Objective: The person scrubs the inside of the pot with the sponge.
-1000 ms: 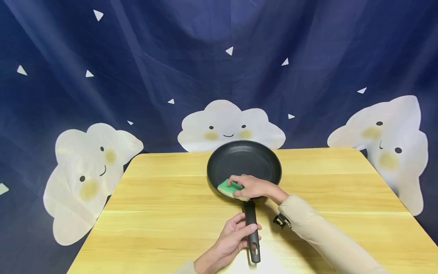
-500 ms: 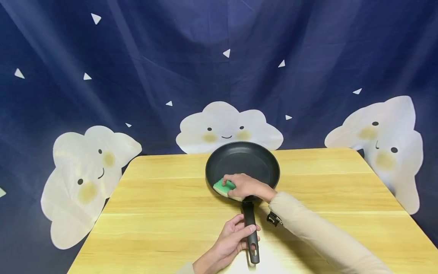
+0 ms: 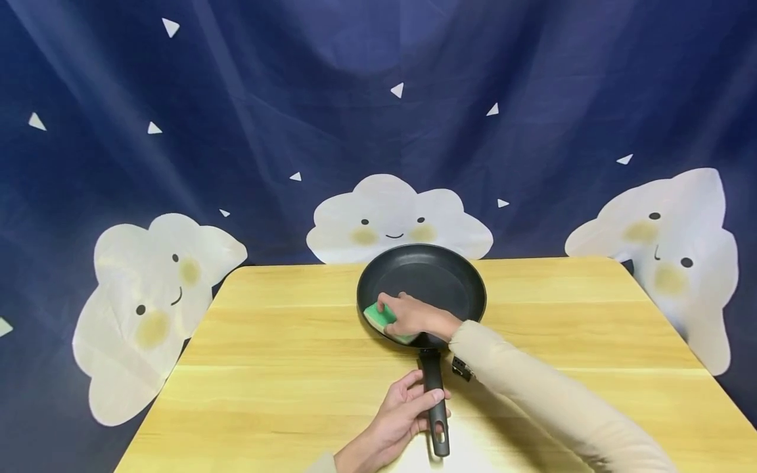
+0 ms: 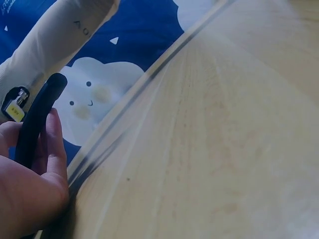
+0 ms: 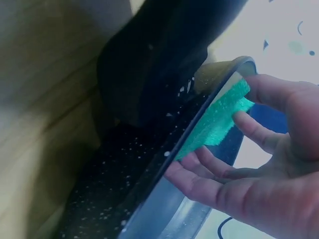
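A black frying pan (image 3: 437, 276) is in the middle of the head view, its handle (image 3: 434, 387) pointing toward the person. The left hand (image 3: 397, 420) grips that handle, thumb lying along its top; the left wrist view shows the handle (image 4: 42, 117) within the curled fingers. Inside the pan, at the near left of its wall, the right hand (image 3: 414, 315) holds a sponge (image 3: 378, 316) with a green top and a pale underside. In the right wrist view the fingers pinch the green sponge (image 5: 217, 122) against the pan's inner side, and light specks dot the pan's outside.
The pan is over a light wooden table (image 3: 266, 368), near its far edge. Behind hangs a dark blue curtain (image 3: 266, 85) printed with white clouds (image 3: 399, 203) and small triangles. A black strap device (image 3: 461, 369) sits under the right sleeve (image 3: 532, 381).
The right hand has slid the sponge left and slightly up along the pan's near left side. The left hand keeps its grip on the handle, and the pan stays in place.
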Available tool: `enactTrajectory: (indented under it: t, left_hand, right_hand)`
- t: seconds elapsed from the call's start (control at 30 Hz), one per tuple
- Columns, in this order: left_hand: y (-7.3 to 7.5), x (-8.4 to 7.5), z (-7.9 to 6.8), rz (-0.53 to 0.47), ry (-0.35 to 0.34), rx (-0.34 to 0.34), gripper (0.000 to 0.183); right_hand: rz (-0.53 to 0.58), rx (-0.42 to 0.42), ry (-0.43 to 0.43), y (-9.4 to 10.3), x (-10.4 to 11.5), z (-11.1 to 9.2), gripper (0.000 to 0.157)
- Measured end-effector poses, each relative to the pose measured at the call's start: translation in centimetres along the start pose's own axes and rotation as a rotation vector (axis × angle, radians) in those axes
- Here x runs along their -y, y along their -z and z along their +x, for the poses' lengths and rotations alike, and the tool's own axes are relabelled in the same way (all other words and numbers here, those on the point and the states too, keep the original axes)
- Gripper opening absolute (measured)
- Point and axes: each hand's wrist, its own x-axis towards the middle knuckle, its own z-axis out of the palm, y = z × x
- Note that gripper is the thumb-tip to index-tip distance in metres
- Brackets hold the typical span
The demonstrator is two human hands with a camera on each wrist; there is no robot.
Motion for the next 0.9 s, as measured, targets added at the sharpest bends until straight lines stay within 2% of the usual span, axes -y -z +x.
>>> enactTrajectory:
  t: [0.4, 0.6, 0.9]
  left_hand:
    - [0.3, 0.2, 0.1, -0.003, -0.013, 0.011, 0.049]
    - [0.0, 0.3, 0.2, -0.004, -0.019, 0.006, 0.046]
    - [-0.1, 0.3, 0.1, -0.006, -0.025, 0.008, 0.042]
  right_hand:
    - [-0.080, -0.052, -0.007, -0.3, 0.7, 2.8, 0.030]
    - [-0.137, -0.099, -0.022, -0.3, 0.3, 3.9, 0.031]
    - [-0.181, -0.133, -0.082, 0.0, -0.2, 5.8, 0.034]
